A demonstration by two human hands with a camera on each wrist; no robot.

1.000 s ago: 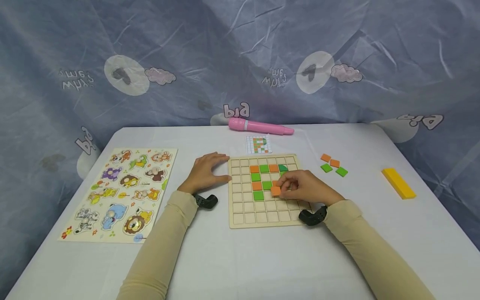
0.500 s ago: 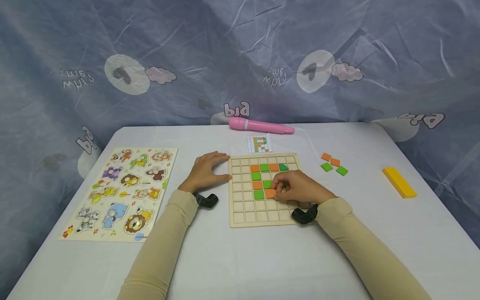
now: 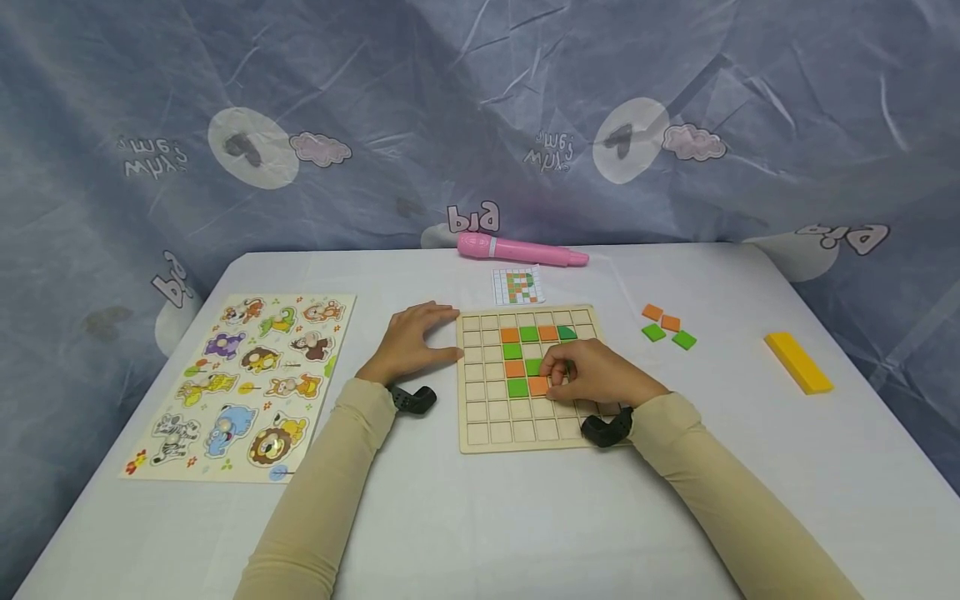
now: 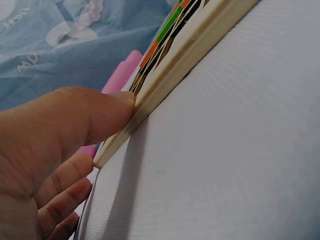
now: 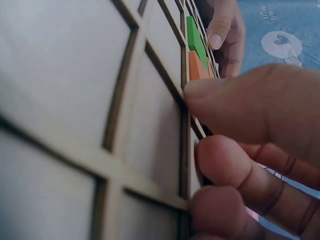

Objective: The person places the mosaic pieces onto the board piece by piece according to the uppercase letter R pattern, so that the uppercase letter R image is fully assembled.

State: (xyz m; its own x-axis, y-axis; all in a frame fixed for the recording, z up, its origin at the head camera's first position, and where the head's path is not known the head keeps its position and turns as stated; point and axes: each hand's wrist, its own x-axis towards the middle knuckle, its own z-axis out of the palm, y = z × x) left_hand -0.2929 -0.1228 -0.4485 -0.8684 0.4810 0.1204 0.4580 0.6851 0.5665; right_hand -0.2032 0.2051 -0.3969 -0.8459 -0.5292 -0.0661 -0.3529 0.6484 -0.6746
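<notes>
In the head view a wooden grid board (image 3: pixel 480 437) lies on the table, with orange and green square tiles and one rounded green piece in its cells. My right hand (image 3: pixel 600 372) is over the board's right half, fingers curled, thumb and fingertips at the right side of an orange tile (image 3: pixel 538 385). Seen from the right wrist, the thumb overlaps the end of that orange tile (image 5: pixel 198 65), and the other fingertips are close to the grid. My left hand (image 3: pixel 411 343) is at the board's left edge, fingers relaxed; in the left wrist view its thumb (image 4: pixel 112 112) touches that edge.
Loose orange and green tiles (image 3: pixel 671 323) lie right of the board, and a yellow block (image 3: pixel 798 363) farther right. A pattern card (image 3: pixel 517 287) and a pink microphone-shaped toy (image 3: pixel 525 250) are behind it. An animal puzzle board (image 3: pixel 243 387) lies left.
My right hand has moved slightly left and brought the orange tile down into a cell beside a green tile. My left hand stays at the board's edge.
</notes>
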